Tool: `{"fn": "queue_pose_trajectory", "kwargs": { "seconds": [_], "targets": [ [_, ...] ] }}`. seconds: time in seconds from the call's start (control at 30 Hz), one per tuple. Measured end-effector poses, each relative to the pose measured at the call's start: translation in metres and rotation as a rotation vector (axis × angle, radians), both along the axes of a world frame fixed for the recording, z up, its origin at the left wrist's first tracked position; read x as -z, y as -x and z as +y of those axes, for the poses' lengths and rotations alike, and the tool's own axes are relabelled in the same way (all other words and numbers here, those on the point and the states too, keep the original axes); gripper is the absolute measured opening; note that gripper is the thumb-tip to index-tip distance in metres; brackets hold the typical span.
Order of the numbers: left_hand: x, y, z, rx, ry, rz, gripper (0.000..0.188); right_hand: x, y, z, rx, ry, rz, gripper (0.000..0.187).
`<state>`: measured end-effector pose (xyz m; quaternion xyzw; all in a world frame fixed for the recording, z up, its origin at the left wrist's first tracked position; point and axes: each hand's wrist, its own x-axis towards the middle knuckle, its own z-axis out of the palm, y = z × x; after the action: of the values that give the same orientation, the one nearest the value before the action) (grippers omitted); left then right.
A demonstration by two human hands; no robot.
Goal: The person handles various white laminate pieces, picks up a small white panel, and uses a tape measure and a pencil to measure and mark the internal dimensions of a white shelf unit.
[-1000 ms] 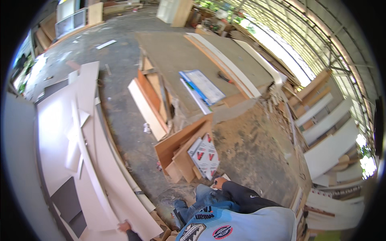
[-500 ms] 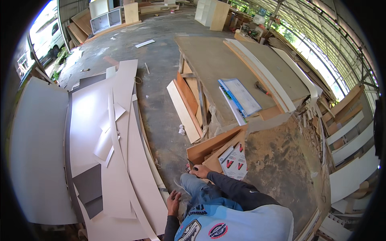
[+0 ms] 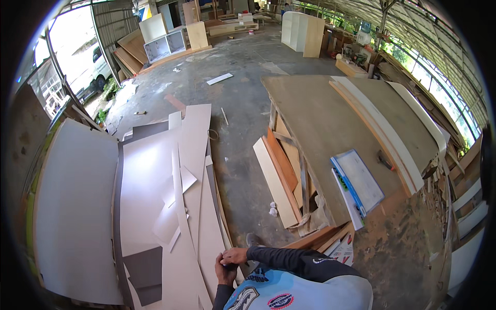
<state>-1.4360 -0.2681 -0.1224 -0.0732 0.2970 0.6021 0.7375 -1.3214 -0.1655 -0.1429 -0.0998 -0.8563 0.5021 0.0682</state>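
My left hand (image 3: 224,273) and my right hand (image 3: 235,256) meet low in the middle, just right of a stack of pale laminate sheets (image 3: 144,212). Both have curled fingers, the right one lying over the top of the left. Whatever they hold between them is too small and covered to make out. Long narrow pale strips (image 3: 191,227) and several loose offcuts lie on the stack near my hands. A dark grey piece (image 3: 144,267) lies on its nearer part.
A worktable (image 3: 305,108) at the right bears a blue-edged clear case (image 3: 359,178), a hammer (image 3: 385,160) and long boards (image 3: 380,134). Wood offcuts (image 3: 279,181) lean against its side. A large white panel (image 3: 77,212) stands at the left. White cabinets (image 3: 297,31) stand far back.
My right hand has come left from beside the leaning boards and joined my left hand. The dark thin things seen at each hand are now hidden. The view has tilted up and turned left.
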Motion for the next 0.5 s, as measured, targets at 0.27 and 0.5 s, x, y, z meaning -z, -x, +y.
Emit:
{"fn": "queue_pose_trajectory", "kwargs": {
  "seconds": [0.27,0.5],
  "targets": [
    [-0.017,0.066,0.206,0.668,-0.066,1.56,0.046,0.062,-0.129,0.149,0.759,0.537,-0.313,0.047],
    [0.053,0.042,0.366,1.704,-0.22,2.05,0.089,0.166,-0.197,0.116,0.727,0.839,-0.606,0.052]
  ]
}}
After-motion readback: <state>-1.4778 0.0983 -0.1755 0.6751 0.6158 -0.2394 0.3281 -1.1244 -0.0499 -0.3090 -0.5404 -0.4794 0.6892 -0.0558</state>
